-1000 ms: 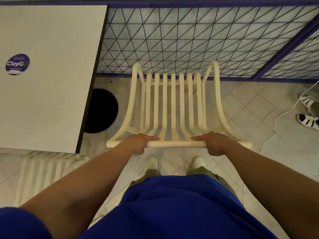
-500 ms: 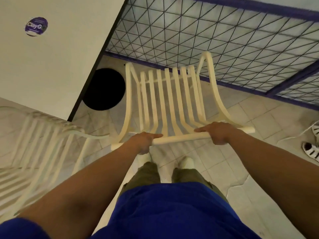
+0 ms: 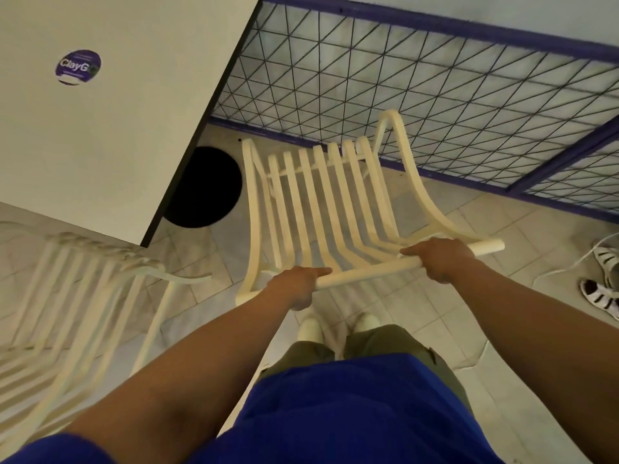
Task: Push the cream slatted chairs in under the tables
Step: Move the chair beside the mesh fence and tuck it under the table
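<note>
A cream slatted chair (image 3: 321,199) stands in front of me, its seat toward the mesh fence, to the right of a white table (image 3: 127,105). My left hand (image 3: 296,288) grips the left part of the chair's top rail. My right hand (image 3: 442,262) grips the same rail further right. The chair sits beside the table's right edge, not under it. A second cream slatted chair (image 3: 77,296) stands at the lower left, its back near the table's near edge.
The table's round black base (image 3: 204,189) sits on the tiled floor left of the held chair. A purple-framed wire mesh fence (image 3: 418,88) runs behind. Sandalled feet (image 3: 603,279) and a white cable (image 3: 562,269) lie at the right edge.
The chair has turned, its seat end swinging right, and the view has swung left so the second chair shows more. Both hands keep their grip on the top rail.
</note>
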`<control>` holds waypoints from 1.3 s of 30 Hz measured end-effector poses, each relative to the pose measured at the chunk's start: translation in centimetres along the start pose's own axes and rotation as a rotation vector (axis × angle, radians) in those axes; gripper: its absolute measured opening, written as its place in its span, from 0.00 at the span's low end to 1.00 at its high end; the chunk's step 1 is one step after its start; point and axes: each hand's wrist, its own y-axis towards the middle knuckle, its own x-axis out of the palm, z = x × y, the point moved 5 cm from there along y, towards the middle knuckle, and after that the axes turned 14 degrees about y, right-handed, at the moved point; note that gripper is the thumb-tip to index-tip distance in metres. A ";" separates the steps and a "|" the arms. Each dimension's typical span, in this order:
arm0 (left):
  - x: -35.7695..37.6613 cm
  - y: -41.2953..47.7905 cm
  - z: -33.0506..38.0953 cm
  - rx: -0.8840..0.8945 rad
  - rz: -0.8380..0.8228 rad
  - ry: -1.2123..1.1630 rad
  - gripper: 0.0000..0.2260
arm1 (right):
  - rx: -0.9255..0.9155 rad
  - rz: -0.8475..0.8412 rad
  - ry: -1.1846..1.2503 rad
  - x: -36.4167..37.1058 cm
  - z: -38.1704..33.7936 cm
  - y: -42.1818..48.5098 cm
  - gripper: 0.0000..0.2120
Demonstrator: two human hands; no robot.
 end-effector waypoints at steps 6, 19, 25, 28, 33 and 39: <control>0.3 0.0 -0.1 -0.019 0.011 -0.014 0.38 | -0.023 -0.013 -0.022 -0.1 0.2 0.2 0.28; 0.6 -0.2 0.9 -0.146 -0.010 -0.028 0.41 | -0.253 -0.254 0.042 -0.1 1.7 1.4 0.41; 0.8 -0.1 1.1 -0.180 -0.018 -0.059 0.39 | -0.306 -0.250 0.023 0.0 1.7 1.8 0.40; 1.1 -0.1 1.7 -0.188 -0.016 -0.086 0.40 | -0.323 -0.258 -0.014 -0.7 2.2 2.2 0.41; 1.0 -0.1 3.9 -0.180 0.006 -0.151 0.41 | -0.348 -0.252 -0.085 -2.3 3.2 3.7 0.41; 1.3 -0.2 6.6 -0.266 0.012 -0.261 0.41 | -0.434 -0.263 -0.197 -4.3 4.2 5.3 0.40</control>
